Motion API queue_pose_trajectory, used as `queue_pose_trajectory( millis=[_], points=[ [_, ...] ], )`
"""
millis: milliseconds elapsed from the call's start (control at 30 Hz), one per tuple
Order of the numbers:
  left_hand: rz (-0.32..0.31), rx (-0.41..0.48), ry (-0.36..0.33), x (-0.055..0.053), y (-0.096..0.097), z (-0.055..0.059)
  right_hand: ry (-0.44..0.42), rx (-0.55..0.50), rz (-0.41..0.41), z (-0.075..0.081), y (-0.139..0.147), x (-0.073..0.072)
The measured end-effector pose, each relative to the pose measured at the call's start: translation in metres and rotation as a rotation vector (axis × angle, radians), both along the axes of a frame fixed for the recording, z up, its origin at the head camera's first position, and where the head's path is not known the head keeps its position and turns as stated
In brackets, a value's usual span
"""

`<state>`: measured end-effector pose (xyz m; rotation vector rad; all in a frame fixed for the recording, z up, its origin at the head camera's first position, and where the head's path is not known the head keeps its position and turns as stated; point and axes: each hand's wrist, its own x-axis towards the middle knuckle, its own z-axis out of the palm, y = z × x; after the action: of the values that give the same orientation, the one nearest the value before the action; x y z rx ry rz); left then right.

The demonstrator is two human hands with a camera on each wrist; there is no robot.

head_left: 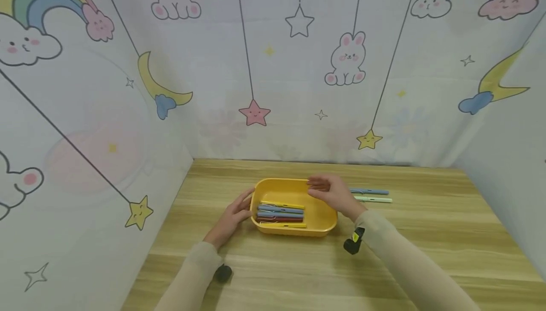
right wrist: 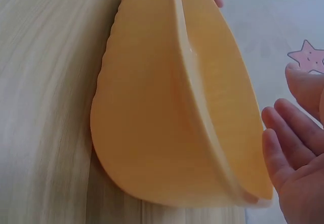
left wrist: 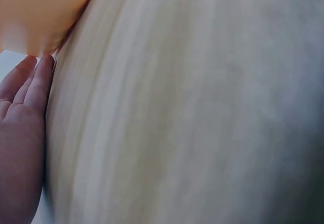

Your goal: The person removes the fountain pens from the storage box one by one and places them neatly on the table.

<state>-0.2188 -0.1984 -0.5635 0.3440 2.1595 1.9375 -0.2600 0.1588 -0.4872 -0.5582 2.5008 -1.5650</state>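
A yellow plastic basket (head_left: 319, 214) with rounded corners stands on the table. On its left side lie several pens side by side: a yellow pen (head_left: 286, 205) at the back, blue pens (head_left: 283, 210), a dark red pen (head_left: 283, 219) and another yellow pen (head_left: 285, 225) in front. My left hand (head_left: 228, 220) rests its fingers against the basket's left end. Over the basket's right back part is my right hand (head_left: 337, 196), its fingers (right wrist: 287, 133) loosely extended and holding nothing. The right wrist view shows the basket's outer wall (right wrist: 147, 107) beside that hand.
Right of the basket, a blue pen (head_left: 375, 192) and a light green pen (head_left: 377, 200) lie on the wooden table (head_left: 290, 273), partly behind my right hand. A cartoon-printed cloth (head_left: 294, 78) forms the back and side walls around the table.
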Motion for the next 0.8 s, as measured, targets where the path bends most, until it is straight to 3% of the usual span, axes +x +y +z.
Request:
queue_pose_trajectory(
  millis=[300, 600, 800],
  points=[
    [-0.002, -0.017, 0.004, 0.000, -0.001, 0.001, -0.023, 0.122, 0.038, -0.003, -0.012, -0.005],
    [-0.009, -0.011, 0.014, -0.001, -0.002, 0.001, -0.034, 0.140, 0.071, -0.002, -0.023, -0.010],
    [-0.004, -0.017, -0.018, 0.001, -0.001, 0.001, -0.022, 0.172, 0.085, -0.007, -0.029, -0.012]
  ],
)
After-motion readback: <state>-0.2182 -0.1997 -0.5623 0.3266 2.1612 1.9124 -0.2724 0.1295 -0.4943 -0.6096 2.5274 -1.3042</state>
